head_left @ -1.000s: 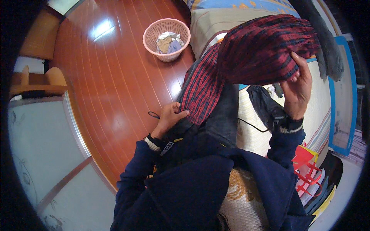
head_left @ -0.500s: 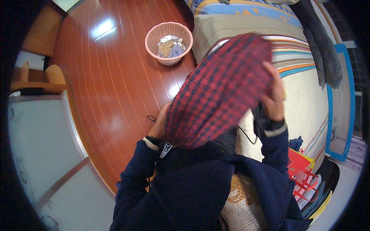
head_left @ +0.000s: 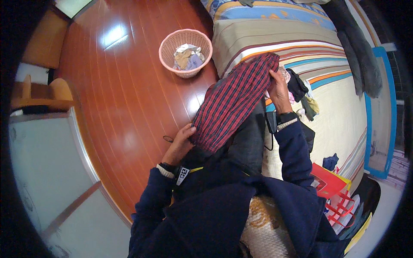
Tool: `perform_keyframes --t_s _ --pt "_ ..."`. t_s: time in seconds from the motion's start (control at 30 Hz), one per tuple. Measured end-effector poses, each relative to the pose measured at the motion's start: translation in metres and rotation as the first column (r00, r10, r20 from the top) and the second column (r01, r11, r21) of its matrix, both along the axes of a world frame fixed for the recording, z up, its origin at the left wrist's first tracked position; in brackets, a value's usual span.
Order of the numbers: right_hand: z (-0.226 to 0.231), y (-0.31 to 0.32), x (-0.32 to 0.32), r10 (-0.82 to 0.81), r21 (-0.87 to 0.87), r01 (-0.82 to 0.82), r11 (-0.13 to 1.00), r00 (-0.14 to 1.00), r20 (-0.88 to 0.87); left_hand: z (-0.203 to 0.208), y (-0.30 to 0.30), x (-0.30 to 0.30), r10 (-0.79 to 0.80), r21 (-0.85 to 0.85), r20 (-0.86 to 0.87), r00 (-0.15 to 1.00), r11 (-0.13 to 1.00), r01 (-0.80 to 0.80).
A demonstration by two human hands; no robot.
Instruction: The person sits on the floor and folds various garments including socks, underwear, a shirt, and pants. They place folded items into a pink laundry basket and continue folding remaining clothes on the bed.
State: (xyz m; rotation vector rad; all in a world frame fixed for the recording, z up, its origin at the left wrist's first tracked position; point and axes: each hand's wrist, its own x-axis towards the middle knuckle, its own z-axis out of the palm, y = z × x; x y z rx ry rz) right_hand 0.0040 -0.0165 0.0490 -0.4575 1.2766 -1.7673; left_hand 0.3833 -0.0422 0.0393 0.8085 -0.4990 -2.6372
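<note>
The red plaid cloth (head_left: 234, 103) has dropped from an open spread into a narrower, folded band at mid-frame, slanting over the bed (head_left: 275, 43) edge. The left hand (head_left: 180, 144) pinches its lower end; the right hand (head_left: 277, 88) grips its upper end.

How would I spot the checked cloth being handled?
Start at the striped bed beside the red wooden floor. At its near edge, the left hand and right hand stretch a red plaid cloth. It is the only checked fabric there.
</note>
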Motion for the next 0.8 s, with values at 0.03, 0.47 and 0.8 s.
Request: perform_keyframes --t_s 0.03,0.47,0.8 --pt "-0.004 -0.001 -0.005 0.046 -0.096 -0.049 0.994 0.999 -0.029 -0.001 0.001 -0.001 -0.035 -0.053 0.103 0.994 0.998 0.041" --pt "0.031 0.065 0.088 0.294 0.287 -0.165 0.943 0.015 -0.956 0.009 0.002 -0.017 0.031 -0.349 0.331 0.943 0.933 0.092" --pt "0.06 0.061 0.115 -0.116 -0.128 -0.045 0.991 0.202 -0.972 0.124 -0.024 -0.092 -0.222 -0.582 0.182 0.958 0.761 0.287"
